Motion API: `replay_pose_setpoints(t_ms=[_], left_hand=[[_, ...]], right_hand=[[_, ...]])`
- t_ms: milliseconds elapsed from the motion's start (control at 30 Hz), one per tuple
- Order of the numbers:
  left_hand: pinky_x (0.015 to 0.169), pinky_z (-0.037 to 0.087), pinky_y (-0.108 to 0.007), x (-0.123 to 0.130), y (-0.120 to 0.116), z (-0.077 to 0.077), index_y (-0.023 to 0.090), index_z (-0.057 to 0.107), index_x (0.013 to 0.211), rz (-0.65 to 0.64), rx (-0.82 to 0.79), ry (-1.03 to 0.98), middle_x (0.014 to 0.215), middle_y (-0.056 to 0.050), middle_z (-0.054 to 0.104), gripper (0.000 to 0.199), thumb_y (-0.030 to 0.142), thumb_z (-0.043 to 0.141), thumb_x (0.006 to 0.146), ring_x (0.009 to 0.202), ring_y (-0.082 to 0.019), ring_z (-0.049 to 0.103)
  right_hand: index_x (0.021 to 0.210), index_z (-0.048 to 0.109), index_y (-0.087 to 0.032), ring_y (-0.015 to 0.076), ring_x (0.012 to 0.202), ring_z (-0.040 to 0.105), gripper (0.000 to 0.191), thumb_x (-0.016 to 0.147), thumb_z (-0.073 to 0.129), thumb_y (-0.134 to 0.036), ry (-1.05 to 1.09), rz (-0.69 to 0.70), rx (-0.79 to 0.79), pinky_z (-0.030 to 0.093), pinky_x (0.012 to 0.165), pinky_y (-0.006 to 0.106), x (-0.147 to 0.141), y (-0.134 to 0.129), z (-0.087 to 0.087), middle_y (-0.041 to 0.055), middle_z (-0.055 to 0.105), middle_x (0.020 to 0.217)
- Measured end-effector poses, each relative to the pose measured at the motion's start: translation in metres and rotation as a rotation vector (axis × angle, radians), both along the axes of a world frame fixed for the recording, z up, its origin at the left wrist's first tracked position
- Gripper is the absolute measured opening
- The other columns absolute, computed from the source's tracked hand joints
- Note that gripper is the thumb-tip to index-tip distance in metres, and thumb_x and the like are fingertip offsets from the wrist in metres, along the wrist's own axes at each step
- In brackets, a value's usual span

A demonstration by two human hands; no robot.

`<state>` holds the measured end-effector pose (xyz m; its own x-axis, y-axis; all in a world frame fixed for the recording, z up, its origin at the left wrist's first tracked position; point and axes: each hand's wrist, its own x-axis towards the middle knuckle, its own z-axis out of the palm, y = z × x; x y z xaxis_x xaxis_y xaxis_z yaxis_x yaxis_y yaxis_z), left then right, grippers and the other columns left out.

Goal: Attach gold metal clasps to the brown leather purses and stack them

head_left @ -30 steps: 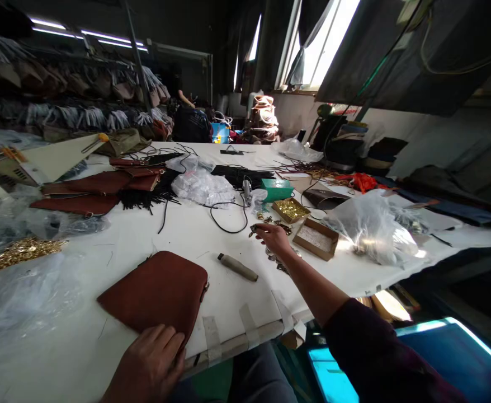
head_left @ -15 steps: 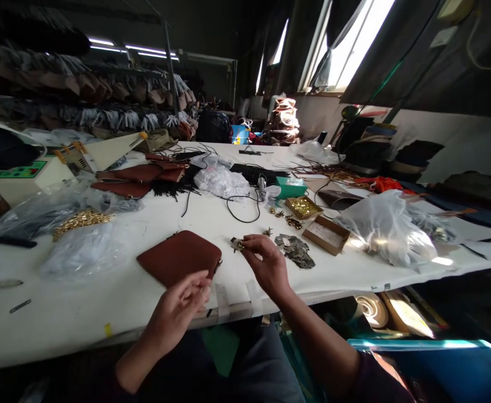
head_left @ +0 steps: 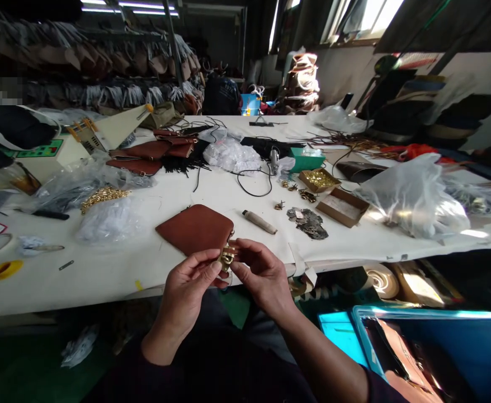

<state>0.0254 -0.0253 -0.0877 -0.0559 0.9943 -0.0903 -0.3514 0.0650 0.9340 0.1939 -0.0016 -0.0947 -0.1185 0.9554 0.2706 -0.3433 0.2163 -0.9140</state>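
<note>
Both hands meet at the table's front edge over a small brass-coloured bag clasp. My left hand pinches its left side with thumb and fingers. From the right, my right hand grips it between thumb and fingertips, so part of the clasp is hidden. Just behind lies a reddish-brown leather pouch, flat on the white table; its right corner reaches close to the clasp. To the right of the pouch rests a short stick-like tool with a worn grey-brown body.
Thin grey metal plates lie in a pile beside an open cardboard box. Another box holds gold-coloured parts. Plastic bags bulge at the right, and a yellow tape roll lies left. Below right stands a blue bin.
My right hand has come back toward me with the clasp, and my left hand has closed on it too. The stick-like tool now shows. The view has tilted down.
</note>
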Motion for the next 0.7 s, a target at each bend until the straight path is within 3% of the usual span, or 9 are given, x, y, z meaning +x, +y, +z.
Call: replay_pose_setpoints(t_ms=[167,367,467,567,700], left_hand=[[0.075,0.068,-0.03,-0.004,-0.006,-0.001,0.019,0.077,0.118,0.024,0.018,0.06,0.11,-0.009,0.081,0.036,0.031,0.088,0.086,0.082,-0.017,0.077],[0.075,0.068,-0.03,-0.005,-0.009,0.001,0.02,0.077,0.12,0.084,0.067,0.163,0.101,-0.005,0.081,0.04,0.033,0.089,0.084,0.077,-0.016,0.077],[0.077,0.068,-0.031,0.0,-0.009,-0.001,0.021,0.076,0.123,0.085,0.072,0.158,0.104,-0.005,0.081,0.044,0.035,0.089,0.083,0.084,-0.019,0.079],[0.078,0.067,-0.031,0.006,-0.009,-0.004,0.022,0.075,0.126,0.087,0.061,0.062,0.116,-0.007,0.081,0.047,0.034,0.09,0.082,0.09,-0.02,0.079],[0.073,0.067,-0.03,0.009,-0.009,-0.005,0.023,0.073,0.127,0.134,-0.003,-0.068,0.107,-0.006,0.081,0.053,0.032,0.093,0.079,0.08,-0.019,0.08]], right_hand=[[0.127,0.073,-0.03,0.0211,0.107,0.073,0.041,0.089,0.086,-0.027,-0.053,-0.016,0.045,0.06,0.102,0.042,-0.001,0.0,0.0,0.0048,0.077,0.119],[0.124,0.076,-0.029,0.019,0.105,0.07,0.032,0.094,0.079,-0.018,-0.365,-0.145,0.327,0.059,0.097,0.036,0.01,0.001,0.016,0.0035,0.076,0.114],[0.131,0.073,-0.029,0.0178,0.103,0.072,0.038,0.097,0.074,-0.014,-0.403,-0.118,0.443,0.06,0.096,0.034,0.007,0.0,0.026,0.003,0.077,0.113],[0.142,0.066,-0.034,0.0194,0.106,0.074,0.046,0.1,0.072,-0.017,-0.374,-0.049,0.404,0.062,0.098,0.037,0.001,0.001,0.029,0.0035,0.077,0.123],[0.136,0.07,-0.033,0.0243,0.114,0.073,0.038,0.098,0.075,-0.029,-0.246,-0.239,0.195,0.06,0.103,0.044,0.001,0.004,0.025,0.0059,0.074,0.128]])
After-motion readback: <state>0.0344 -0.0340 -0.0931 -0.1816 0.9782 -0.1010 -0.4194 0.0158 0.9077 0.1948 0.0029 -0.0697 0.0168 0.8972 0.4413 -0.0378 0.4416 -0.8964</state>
